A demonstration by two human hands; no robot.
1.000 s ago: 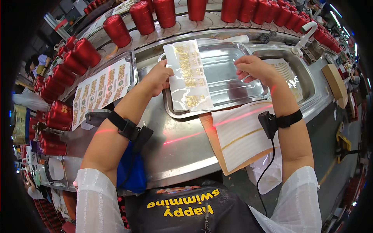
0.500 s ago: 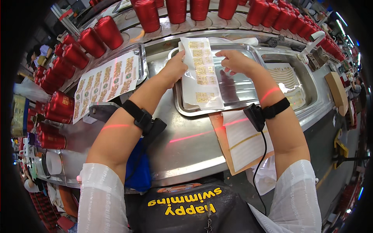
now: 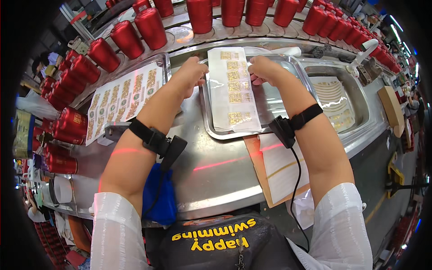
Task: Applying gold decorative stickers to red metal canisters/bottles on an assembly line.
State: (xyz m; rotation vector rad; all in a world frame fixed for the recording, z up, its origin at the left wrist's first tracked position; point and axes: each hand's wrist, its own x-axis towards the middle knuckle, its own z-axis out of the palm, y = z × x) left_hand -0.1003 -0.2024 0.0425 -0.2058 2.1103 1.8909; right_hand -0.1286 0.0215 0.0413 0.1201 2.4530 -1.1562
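A white sheet of gold decals (image 3: 220, 103) lies over the left part of a shallow steel tray (image 3: 213, 131), with square gold prints in a column. My right hand (image 3: 266, 71) is at the sheet's upper right edge, its fingers bent together against that edge; the exact pinch is partly hidden. Just off the sheet's left edge is my left hand (image 3: 191, 75), thumb and fingers loosely curled and apart, with nothing visible in it. Clear liquid appears to cover the tray's bottom.
Red canisters (image 3: 150, 28) line a conveyor (image 3: 180, 36) beyond the bench. Another printed decal sheet (image 3: 123, 96) rests at the left. To the right, a sink (image 3: 360, 108) with a tap (image 3: 364, 49) holds a patterned sheet. White paper (image 3: 283, 173) on brown board overhangs the front edge.
My left hand has let go of the sheet's left edge and moved left. My right hand has come closer to the right edge, its fingers drawn in. The canisters have shifted along the conveyor.
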